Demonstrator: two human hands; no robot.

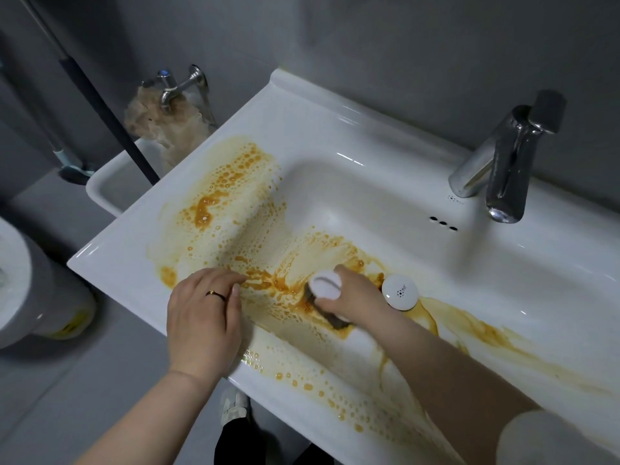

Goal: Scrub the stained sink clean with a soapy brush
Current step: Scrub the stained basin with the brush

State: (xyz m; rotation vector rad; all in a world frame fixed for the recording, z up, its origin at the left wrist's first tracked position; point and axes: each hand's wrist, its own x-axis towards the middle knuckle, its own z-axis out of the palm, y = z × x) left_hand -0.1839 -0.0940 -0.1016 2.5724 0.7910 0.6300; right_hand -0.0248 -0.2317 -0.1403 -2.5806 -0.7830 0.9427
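far left there's a white ceramic toilet [20,280] poking into view, then a dark mop pole [100,105] leaning across a small white side basin [97,187]. above that basin is a chrome wall tap [177,85] with a crumpled beige thing [167,132] hanging off it, rag or bag, can't tell which

then the main event, the big white ceramic sink [335,129], sitting slanted across the view. its left deck is covered in a bubbly orange-brown stain [214,199] that runs down the left slope into the bowl and shows up along the front rim too

my left hand [204,317], with a thin ring [216,294] on one finger, rests on the front rim. the fingers are loose and holding nothing, tips touching the wet stained edge

just right of it, down in the bowl, my right hand [352,302] is wrapped around the round white knob of a dark-bristled scrub brush [323,286]. the bristles are pressed against the stained bottom near the front wall. right beside that hand sits the round white drain stopper [400,292], with more orange streaks trailing off to the right

on the bowl's rear wall are three small dark overflow holes [443,223], and above them a chrome single-lever faucet [506,162] stands on the back deck, spout pointing over the bowl
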